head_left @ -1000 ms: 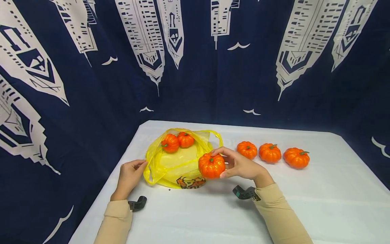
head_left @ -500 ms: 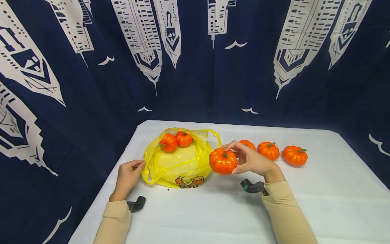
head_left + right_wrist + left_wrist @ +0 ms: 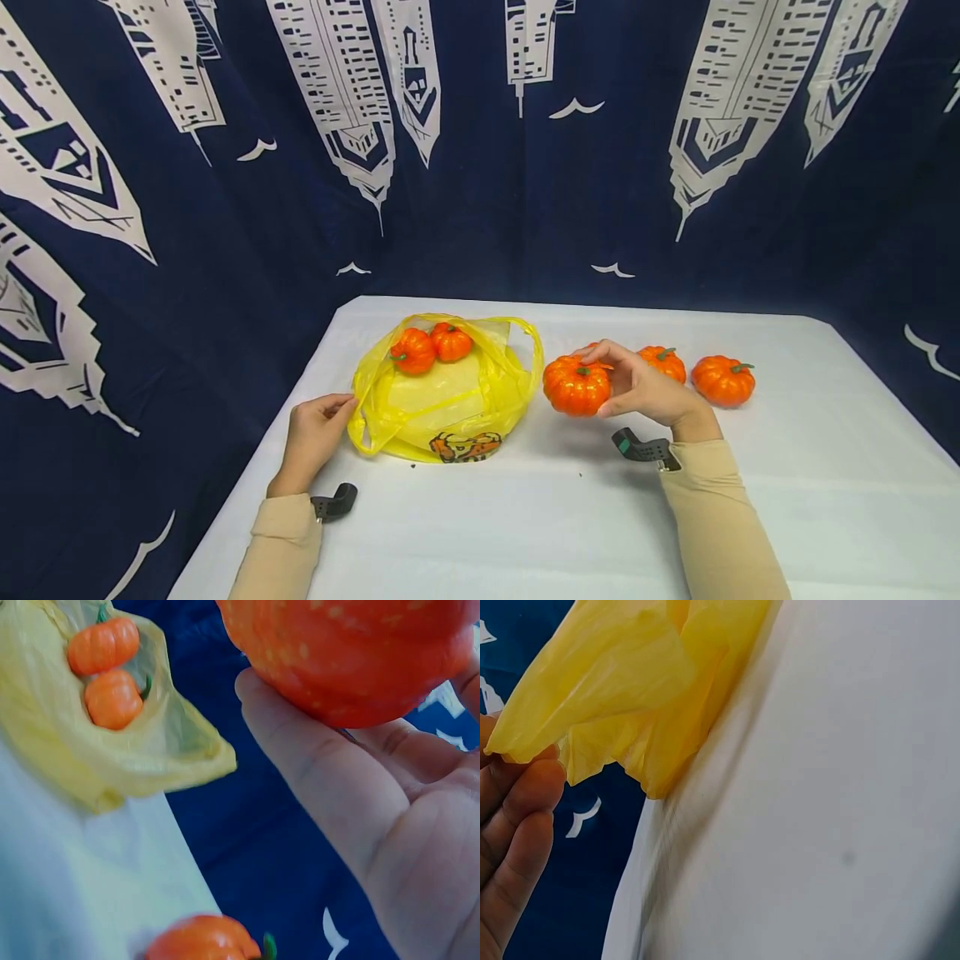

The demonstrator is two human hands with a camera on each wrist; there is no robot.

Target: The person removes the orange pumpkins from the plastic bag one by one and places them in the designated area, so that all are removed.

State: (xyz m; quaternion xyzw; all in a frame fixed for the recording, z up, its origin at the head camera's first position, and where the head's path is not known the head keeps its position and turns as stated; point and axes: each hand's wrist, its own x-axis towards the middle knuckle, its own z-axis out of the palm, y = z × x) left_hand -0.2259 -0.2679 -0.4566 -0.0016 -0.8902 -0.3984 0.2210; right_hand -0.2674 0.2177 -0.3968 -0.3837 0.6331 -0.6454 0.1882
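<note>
At the left, my left hand [image 3: 311, 437] pinches the edge of a yellow plastic bag [image 3: 411, 423], which lies with its mouth spread. The left wrist view shows the bag's edge between thumb and fingers [image 3: 536, 787]. Inside the bag sit two small orange pumpkins, one [image 3: 412, 352] beside the other [image 3: 452, 342]. Right of the bag, my right hand [image 3: 652, 390] grips a glossy orange pumpkin [image 3: 576, 386], raised over the table with its stem up. In the right wrist view, that pumpkin [image 3: 360, 656] rests against the fingers.
On the white table [image 3: 525, 533], a pumpkin [image 3: 723, 381] and another pumpkin [image 3: 666, 362] stand to the right. A third behind them in the row is mostly hidden by my right hand. A navy cloth [image 3: 480, 208] with white building prints hangs behind the table.
My right hand has carried the pumpkin rightward, from in front of the bag's right side to beside it, now covering most of one row pumpkin. The left hand keeps its hold on the bag.
</note>
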